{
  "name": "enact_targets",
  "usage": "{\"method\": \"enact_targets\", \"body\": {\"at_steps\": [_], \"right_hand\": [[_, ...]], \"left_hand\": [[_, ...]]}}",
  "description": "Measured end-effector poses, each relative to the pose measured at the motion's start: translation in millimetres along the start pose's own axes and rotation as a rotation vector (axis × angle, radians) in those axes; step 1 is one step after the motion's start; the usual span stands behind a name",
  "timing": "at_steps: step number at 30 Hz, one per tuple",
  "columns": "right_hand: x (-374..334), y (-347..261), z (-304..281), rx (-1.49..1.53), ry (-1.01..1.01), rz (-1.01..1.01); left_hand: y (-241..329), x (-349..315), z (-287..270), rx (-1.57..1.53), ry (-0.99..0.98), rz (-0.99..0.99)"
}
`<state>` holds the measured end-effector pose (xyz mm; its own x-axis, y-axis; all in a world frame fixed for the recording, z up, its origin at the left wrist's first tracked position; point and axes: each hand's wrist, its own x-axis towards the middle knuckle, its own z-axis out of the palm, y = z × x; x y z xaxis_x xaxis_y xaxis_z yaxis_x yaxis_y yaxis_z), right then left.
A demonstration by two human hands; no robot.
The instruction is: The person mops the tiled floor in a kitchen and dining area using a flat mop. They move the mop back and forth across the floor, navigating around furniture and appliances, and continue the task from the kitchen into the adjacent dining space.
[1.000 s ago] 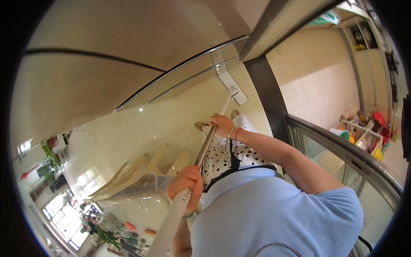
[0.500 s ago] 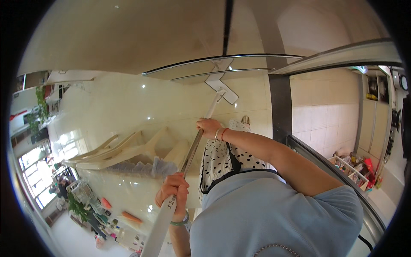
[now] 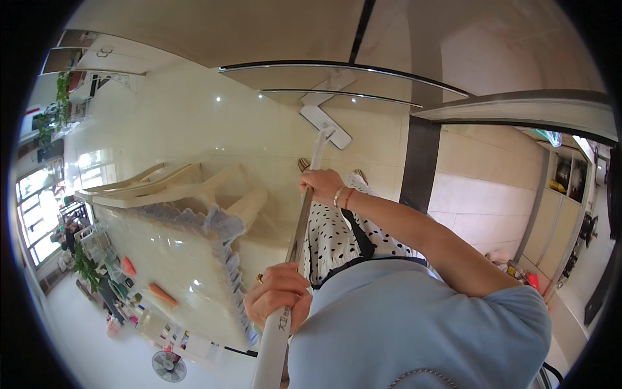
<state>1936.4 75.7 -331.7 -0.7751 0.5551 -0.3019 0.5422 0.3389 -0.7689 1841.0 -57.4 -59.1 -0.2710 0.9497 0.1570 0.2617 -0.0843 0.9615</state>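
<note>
My left hand (image 3: 278, 295) is closed round the thick white end of a flat mop's handle (image 3: 302, 223), low in the picture. Farther down the pole, my right hand (image 3: 322, 185) wraps round it, the arm reaching across in front of my body. The white rectangular mop head (image 3: 326, 127) lies flat on the glossy cream floor (image 3: 272, 139), close to the base of a shiny panel that mirrors it. My feet stand just short of the mop head, partly covered by spotted trousers (image 3: 330, 243).
To the left stands a table (image 3: 155, 236) with a frilled cloth edge and cream chairs (image 3: 188, 185) against it. A shiny panel (image 3: 285, 32) rises ahead. On the right, a dark floor strip (image 3: 420, 162) borders a tiled room with cabinets (image 3: 544, 227). A fan (image 3: 169, 366) stands at lower left.
The mop head has slid slightly left and away from me. My left hand has moved right and a little down with the handle. One foot has come into sight left of the other.
</note>
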Motion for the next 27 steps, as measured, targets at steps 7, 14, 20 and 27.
{"method": "enact_targets", "body": {"at_steps": [7, 14, 20, 27], "right_hand": [[-124, 44, -13, 0.125, 0.228, 0.202], [-155, 98, 26, 0.149, 0.351, 0.381], [-102, 71, 50, 0.175, 0.319, 0.401], [-19, -13, 70, 0.255, 0.374, 0.242]], "left_hand": [[15, -2, 44, -0.167, -0.204, -0.009], [-37, -14, 67, -0.524, -0.177, -0.210], [-45, 4, 19, -0.498, -0.143, -0.135], [-6, 22, -37, -0.239, -0.155, -0.055]]}}
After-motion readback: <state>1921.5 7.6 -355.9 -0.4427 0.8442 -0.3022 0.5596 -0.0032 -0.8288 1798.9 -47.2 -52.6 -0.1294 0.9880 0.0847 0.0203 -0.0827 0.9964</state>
